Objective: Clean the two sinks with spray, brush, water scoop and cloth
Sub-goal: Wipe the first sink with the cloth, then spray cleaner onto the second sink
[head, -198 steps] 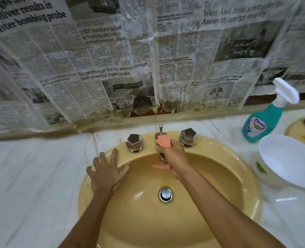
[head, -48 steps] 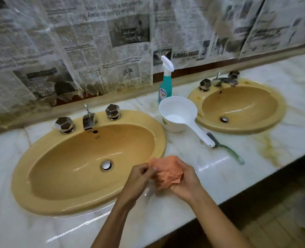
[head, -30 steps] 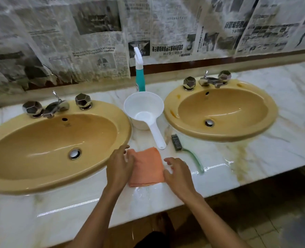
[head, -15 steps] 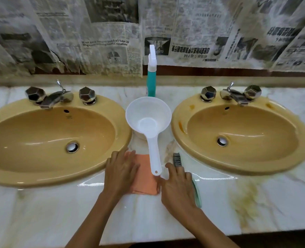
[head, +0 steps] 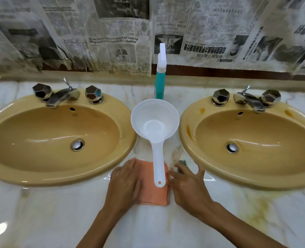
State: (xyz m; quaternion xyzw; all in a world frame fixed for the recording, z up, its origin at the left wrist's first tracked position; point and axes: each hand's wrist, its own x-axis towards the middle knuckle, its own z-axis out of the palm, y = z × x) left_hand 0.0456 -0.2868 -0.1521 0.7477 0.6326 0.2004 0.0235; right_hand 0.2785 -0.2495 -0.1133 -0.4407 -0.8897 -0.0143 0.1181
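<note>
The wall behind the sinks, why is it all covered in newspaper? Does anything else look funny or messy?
Newspaper covers the wall, its lower edge torn and ragged. The right sink has orange stains on its rim, and the marble counter below it has yellowish streaks. The left sink looks cleaner.

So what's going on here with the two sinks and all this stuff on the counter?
A person is at a marble counter between two mustard-yellow oval sinks, left and right. The left hand rests flat on a folded orange cloth; the right hand lies open beside it, over a mostly hidden brush. A white plastic water scoop sits between the sinks, its handle over the cloth, with a teal spray bottle upright behind it.
</note>
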